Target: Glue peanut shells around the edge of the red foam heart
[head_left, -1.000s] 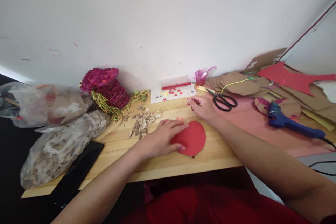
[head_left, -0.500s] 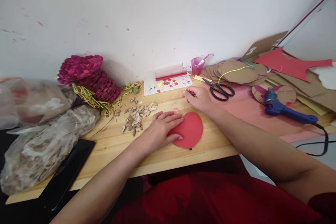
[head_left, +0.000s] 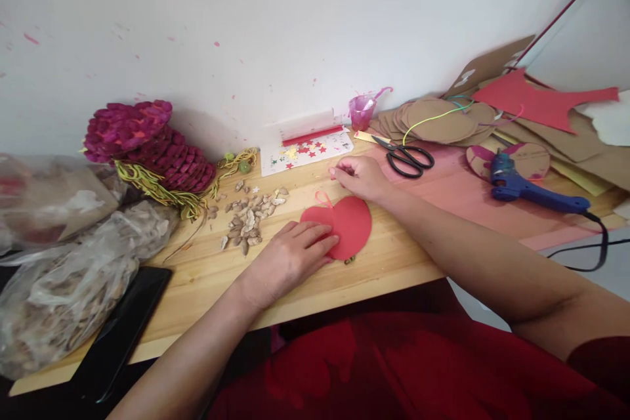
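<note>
A red paper disc [head_left: 348, 223] with a small pink loop at its top lies on the wooden table [head_left: 388, 262]. My left hand [head_left: 290, 254] rests flat on the disc's left part, fingers stretched out. My right hand [head_left: 358, 177] sits just behind the disc with its fingers curled in a pinch; what it holds is too small to make out. A pile of pale seeds [head_left: 249, 216] lies left of the disc.
Black scissors [head_left: 406, 159], a blue glue gun [head_left: 526, 189] with its cord, brown card discs [head_left: 438, 121] and red card [head_left: 536, 105] lie at right. A star sticker sheet [head_left: 305, 149], a pink cup [head_left: 361, 110], a magenta ornament [head_left: 147, 144], plastic bags [head_left: 73, 275] and a black tablet [head_left: 123, 328] are around.
The view has shifted so everything sits further left and higher. My left hand has slid back toward the disc's left edge. My right hand stays pinched behind the disc.
</note>
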